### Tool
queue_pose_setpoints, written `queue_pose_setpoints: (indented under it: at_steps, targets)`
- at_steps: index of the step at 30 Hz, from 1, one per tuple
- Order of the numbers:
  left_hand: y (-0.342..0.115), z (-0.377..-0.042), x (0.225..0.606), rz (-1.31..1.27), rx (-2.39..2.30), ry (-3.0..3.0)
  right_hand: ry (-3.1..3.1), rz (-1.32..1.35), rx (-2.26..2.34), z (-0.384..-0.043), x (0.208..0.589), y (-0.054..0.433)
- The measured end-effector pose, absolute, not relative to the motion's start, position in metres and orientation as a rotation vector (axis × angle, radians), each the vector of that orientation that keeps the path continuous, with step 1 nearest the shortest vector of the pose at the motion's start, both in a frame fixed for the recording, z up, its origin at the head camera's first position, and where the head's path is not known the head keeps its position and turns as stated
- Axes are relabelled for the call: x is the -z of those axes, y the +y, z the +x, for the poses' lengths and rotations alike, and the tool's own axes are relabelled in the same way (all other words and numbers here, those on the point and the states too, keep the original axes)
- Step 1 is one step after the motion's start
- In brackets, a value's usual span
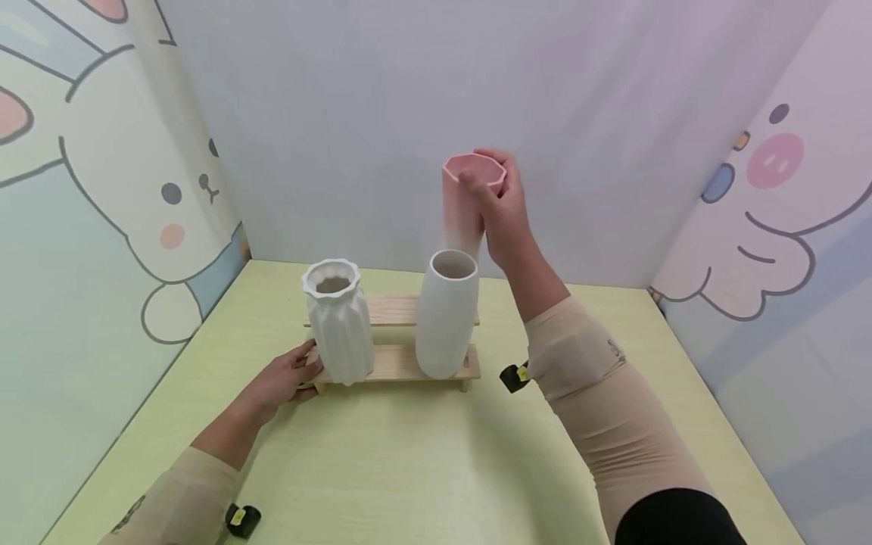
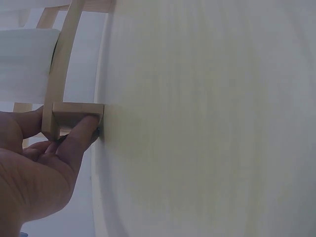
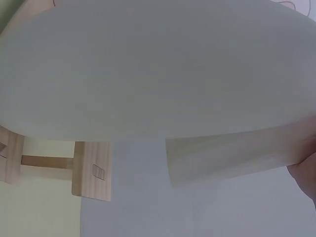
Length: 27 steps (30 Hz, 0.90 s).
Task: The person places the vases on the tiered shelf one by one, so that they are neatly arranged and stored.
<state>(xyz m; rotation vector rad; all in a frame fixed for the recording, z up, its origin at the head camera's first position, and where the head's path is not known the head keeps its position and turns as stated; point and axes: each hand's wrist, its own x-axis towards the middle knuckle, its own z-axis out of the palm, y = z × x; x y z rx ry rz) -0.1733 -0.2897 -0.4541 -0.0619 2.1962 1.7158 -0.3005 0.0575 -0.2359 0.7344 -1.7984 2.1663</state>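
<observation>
My right hand (image 1: 506,216) grips a tall vase (image 1: 458,204), pink at its angular rim and fading to white below, by its upper part. It is held up behind a smooth white vase (image 1: 446,325), which hides its bottom end. That smooth vase stands on the lower step of a two-step wooden stand (image 1: 395,365), at the right. At the left of the same step stands a white fluted vase (image 1: 339,333) with a wavy rim. My left hand (image 1: 281,384) holds the stand's left end; in the left wrist view its fingers (image 2: 74,140) curl under the wood.
The stand sits on a pale yellow-green table (image 1: 381,462). A grey-lilac backdrop (image 1: 341,136) rises behind, with cartoon-printed panels (image 1: 102,212) at both sides. Small black wrist devices (image 1: 242,521) stick out by both sleeves. The smooth vase fills much of the right wrist view.
</observation>
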Motion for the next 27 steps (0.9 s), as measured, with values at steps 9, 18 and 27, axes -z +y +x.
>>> queue_pose_setpoints:
  at_steps: [9, 18, 27]
  targets:
    - [-0.290, -0.173, 0.454, -0.066, -1.717, 2.196, -1.854, 0.751, -2.170, -0.302, 0.251, 0.055]
    - [-0.290, -0.172, 0.452, -0.073, -1.714, 2.198, -1.836, 0.763, -2.267, -0.309, 0.270, 0.050]
    - [-0.289, -0.171, 0.451, -0.076, -1.710, 2.200, -1.890, 0.725, -2.315, -0.313, 0.285, 0.050]
